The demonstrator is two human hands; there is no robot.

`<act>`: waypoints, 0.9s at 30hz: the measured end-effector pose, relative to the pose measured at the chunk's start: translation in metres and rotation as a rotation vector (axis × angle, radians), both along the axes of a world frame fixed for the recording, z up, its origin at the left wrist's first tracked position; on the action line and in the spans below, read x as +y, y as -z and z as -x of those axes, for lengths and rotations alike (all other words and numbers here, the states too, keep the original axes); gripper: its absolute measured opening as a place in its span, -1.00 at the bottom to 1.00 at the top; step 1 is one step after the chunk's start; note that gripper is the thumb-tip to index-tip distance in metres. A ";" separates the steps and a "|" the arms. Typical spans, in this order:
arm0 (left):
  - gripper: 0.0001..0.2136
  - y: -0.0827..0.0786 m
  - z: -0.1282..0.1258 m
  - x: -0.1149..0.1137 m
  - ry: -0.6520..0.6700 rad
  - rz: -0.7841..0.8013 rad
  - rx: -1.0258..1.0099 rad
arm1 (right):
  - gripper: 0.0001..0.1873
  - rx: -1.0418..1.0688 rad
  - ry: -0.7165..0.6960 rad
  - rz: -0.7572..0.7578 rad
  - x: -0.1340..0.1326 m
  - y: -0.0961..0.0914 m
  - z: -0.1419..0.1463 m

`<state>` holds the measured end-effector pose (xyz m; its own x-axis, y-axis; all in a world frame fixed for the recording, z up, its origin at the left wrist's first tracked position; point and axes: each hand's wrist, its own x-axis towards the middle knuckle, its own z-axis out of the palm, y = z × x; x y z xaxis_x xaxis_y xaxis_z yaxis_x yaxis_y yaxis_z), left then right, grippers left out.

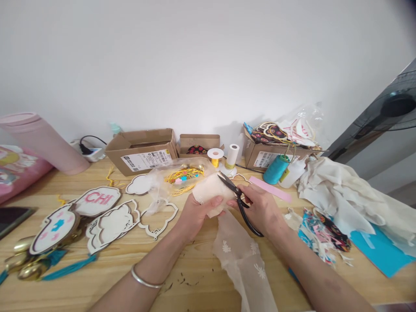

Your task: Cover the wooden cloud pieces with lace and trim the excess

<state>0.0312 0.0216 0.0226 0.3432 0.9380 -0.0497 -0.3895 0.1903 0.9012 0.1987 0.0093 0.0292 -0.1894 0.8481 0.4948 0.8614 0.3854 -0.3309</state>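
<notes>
My left hand pinches a cream fabric piece, thumb on top, holding it up over the middle of the table. In my right hand is a pair of black scissors, blades pointing up and left beside the fabric's right edge. Whether the blades touch the cloth I cannot tell. A sheer cream strip with embroidered flowers hangs below my hands and runs down to the near edge; where it joins the held piece is hidden.
Cardboard boxes stand along the wall with thread spools. White wooden cutouts and brass bells lie left. To the right are fabric scraps, a cream cloth heap and a blue sheet.
</notes>
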 end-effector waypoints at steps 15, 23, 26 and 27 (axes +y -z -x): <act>-0.68 0.004 0.003 0.004 -0.015 -0.011 0.045 | -0.66 0.272 -0.073 0.127 0.008 -0.001 -0.013; -0.64 0.002 0.009 0.005 0.093 -0.042 0.181 | -0.65 0.838 -0.147 0.369 0.007 -0.008 -0.005; -0.70 -0.002 0.010 0.005 0.237 -0.060 0.292 | -0.61 0.970 -0.214 0.472 0.005 -0.005 0.001; -0.72 -0.003 0.011 0.006 0.256 -0.068 0.301 | -0.61 1.009 -0.223 0.498 0.005 -0.003 0.001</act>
